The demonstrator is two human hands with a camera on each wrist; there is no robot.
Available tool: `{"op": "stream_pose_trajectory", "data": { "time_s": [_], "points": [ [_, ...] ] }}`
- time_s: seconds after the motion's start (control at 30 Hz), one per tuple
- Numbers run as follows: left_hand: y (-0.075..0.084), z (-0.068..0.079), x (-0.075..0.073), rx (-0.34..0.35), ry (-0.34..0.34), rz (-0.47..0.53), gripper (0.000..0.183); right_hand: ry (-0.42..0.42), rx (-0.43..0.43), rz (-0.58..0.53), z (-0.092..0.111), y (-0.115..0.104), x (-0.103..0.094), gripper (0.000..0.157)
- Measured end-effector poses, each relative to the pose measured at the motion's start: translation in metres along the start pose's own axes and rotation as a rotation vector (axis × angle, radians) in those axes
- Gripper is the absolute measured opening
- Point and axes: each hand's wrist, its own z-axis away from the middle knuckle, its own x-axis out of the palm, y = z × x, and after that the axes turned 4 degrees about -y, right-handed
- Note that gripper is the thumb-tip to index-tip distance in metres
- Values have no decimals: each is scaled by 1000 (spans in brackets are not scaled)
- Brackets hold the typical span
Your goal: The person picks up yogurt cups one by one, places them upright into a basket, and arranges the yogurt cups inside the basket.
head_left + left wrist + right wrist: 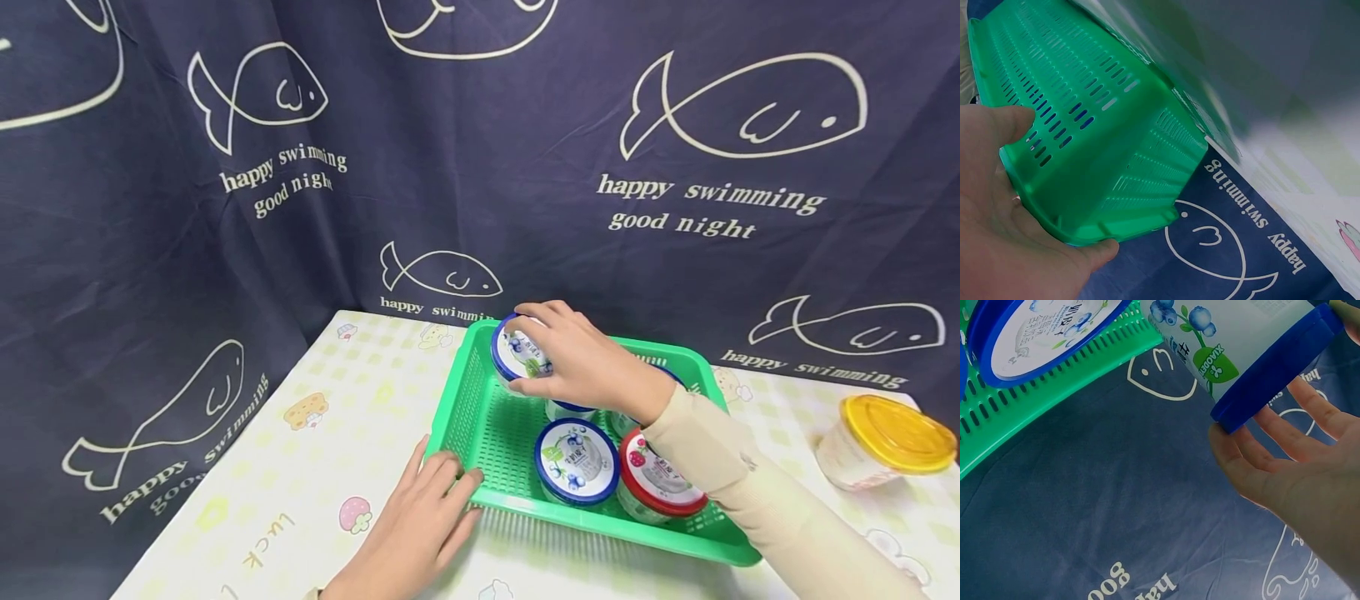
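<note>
A green plastic basket (600,523) stands on the table, its near left corner held by my left hand (416,521). In the left wrist view, the thumb (1013,122) presses the slotted side and a finger lies along the rim. Over the basket's far left corner, my right hand (577,354) grips a blue-lidded cup (517,350) by its lid. Blueberries are printed on that cup's side in the right wrist view. Another blue-lidded cup (577,461) and a red-lidded cup (663,479) sit upright in the basket. More blue-lidded cups are partly hidden behind my right hand and forearm.
A cup with a yellow lid (900,433) stands on the table to the right of the basket. A patterned cloth (322,467) covers the table. Behind its back edge hangs a dark blue curtain (540,208) with white fish drawings.
</note>
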Motion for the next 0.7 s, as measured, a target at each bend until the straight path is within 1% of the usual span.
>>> {"op": "stream_pose_trajectory", "data": {
  "time_s": [0.47, 0.7],
  "points": [
    [0, 1, -1, -7, -19, -11, 30, -20, -12, -14, -11, -3, 5, 66],
    [0, 1, -1, -8, -28, -11, 30, -61, 6, -18, -15, -3, 9, 66]
  ]
}}
